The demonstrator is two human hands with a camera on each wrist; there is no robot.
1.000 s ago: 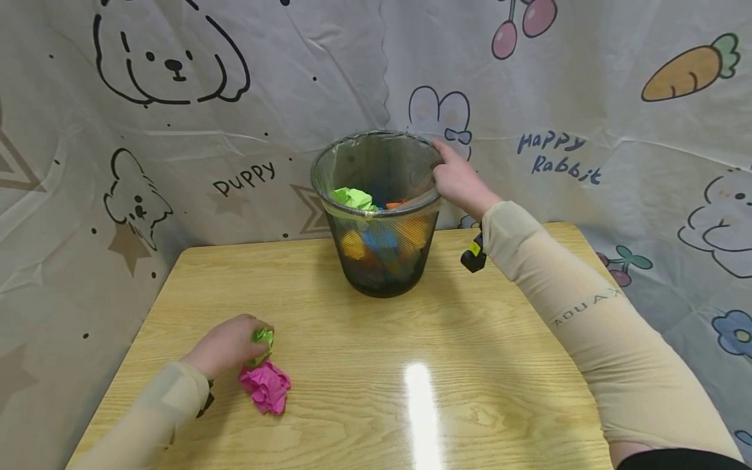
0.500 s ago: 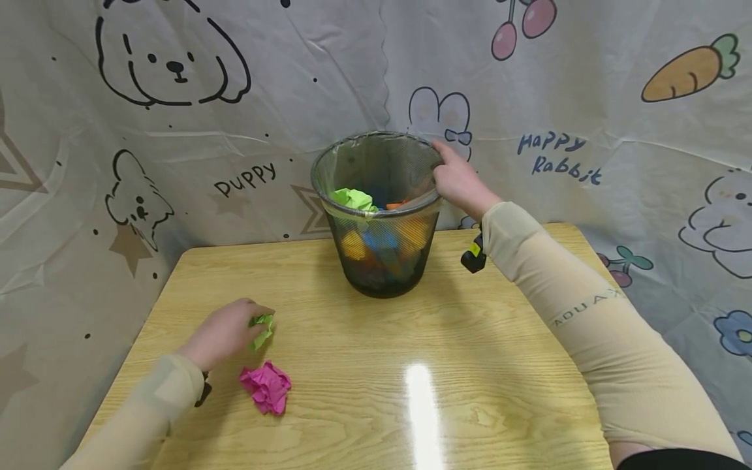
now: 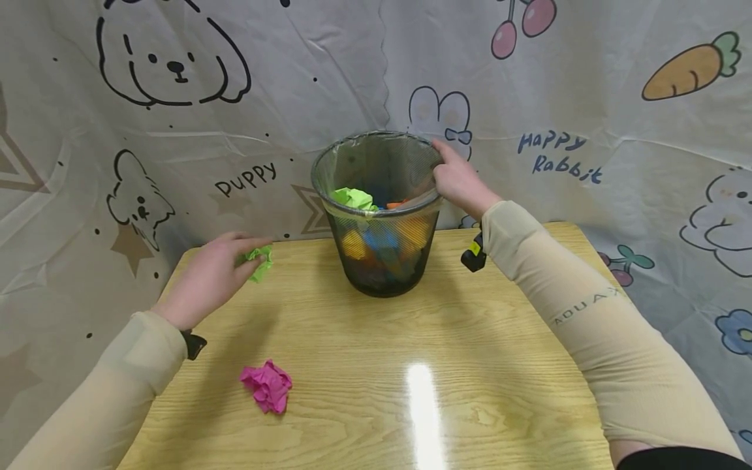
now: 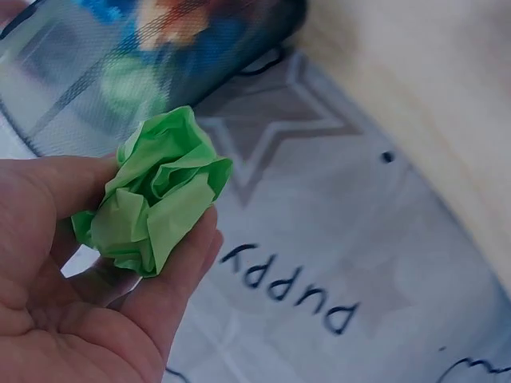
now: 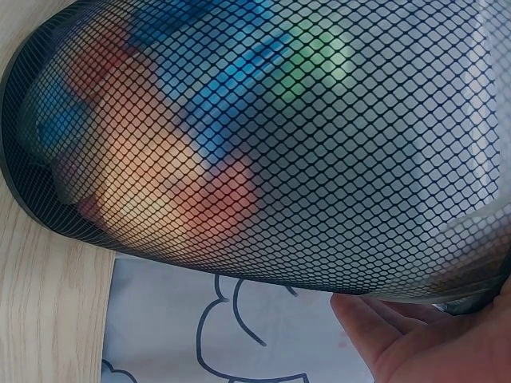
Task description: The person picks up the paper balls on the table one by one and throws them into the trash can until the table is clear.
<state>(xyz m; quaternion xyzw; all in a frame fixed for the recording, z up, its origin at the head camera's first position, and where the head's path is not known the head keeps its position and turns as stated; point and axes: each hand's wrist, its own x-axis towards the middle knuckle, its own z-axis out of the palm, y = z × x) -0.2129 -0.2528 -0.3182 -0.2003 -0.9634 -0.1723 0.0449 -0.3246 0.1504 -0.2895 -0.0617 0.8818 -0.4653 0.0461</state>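
Observation:
My left hand (image 3: 208,277) pinches a crumpled green paper ball (image 4: 160,191) between thumb and fingers, raised above the left side of the table. A mesh wastebasket (image 3: 384,254) with a clear liner stands upright at the back of the table. My right hand (image 3: 461,179) grips its rim on the right side; in the right wrist view, the fingers (image 5: 363,323) lie along the outer mesh. Inside the basket are a light green crumpled paper (image 3: 354,198) and several blue, orange and yellow pieces. On the table at front left lies a pink crumpled paper ball (image 3: 267,386).
The wooden table (image 3: 352,378) backs onto a printed cloth (image 3: 282,98) with cartoon drawings, which also hangs along the left and right. A bright light reflection (image 3: 423,411) shows on the tabletop at the front.
My left hand has lifted the green paper ball up and away from the pink one, toward the back of the table. The right hand and the wastebasket have stayed in place.

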